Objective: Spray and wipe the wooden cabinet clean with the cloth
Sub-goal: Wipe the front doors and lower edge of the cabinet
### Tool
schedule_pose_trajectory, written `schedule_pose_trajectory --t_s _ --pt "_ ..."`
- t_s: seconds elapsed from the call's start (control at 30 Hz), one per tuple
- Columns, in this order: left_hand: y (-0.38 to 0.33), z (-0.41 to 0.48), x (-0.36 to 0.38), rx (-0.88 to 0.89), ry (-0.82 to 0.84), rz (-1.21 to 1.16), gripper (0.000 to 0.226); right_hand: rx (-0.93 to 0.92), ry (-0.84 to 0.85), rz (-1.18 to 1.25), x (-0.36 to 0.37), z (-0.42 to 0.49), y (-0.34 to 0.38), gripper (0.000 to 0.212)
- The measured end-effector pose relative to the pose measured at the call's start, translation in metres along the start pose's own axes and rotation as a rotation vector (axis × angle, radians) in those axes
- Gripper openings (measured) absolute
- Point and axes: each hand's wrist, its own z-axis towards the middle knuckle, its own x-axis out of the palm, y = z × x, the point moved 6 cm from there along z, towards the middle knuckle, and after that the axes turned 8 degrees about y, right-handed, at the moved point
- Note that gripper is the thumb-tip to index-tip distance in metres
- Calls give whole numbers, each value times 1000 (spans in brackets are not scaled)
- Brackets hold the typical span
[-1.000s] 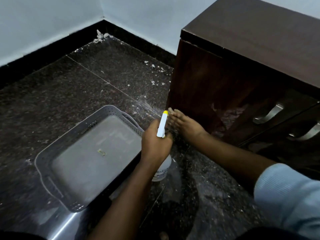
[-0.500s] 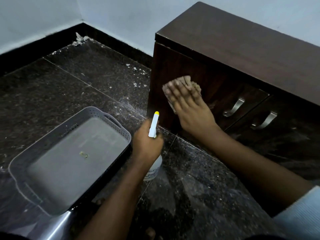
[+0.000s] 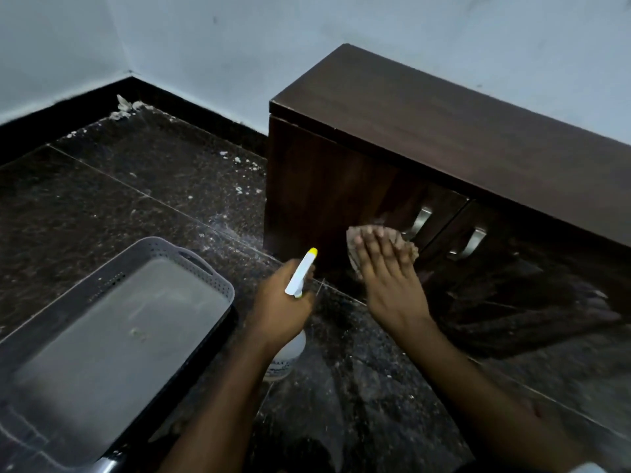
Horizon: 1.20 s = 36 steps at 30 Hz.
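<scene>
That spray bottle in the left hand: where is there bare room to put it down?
The cabinet top is bare. So is the dark floor between the grey basket and the wall, though it is gritty. The basket's inside looks nearly empty. It is crowded at the cabinet's foot, where the left hand holds the spray bottle beside the right hand pressing the cloth.

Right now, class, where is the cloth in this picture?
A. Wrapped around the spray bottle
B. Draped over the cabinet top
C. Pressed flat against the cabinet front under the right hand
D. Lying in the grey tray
C: the cloth sits under the spread right hand against the lower front of the cabinet, beside the door handles.
</scene>
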Motion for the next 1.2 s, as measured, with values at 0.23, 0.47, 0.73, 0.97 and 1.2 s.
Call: schedule_pose_trajectory --t_s 0.23,0.47,0.73,0.97,1.2 --pt "-23 -6 18 44 11 -15 27 114 -97 9 -2 29 -4 75" --pt "-20 -3 6 59 10 -35 31 44 -28 23 12 17 -1 79" --pt "-20 -2 4 89 29 -28 39 136 -25 87 16 16 -5 82" --pt "-32 0 -10 141 2 -35 36 220 -59 235 -3 30 11 81" --pt "-30 -10 9 136 30 -54 29 296 -125 295 -8 28 1 87"
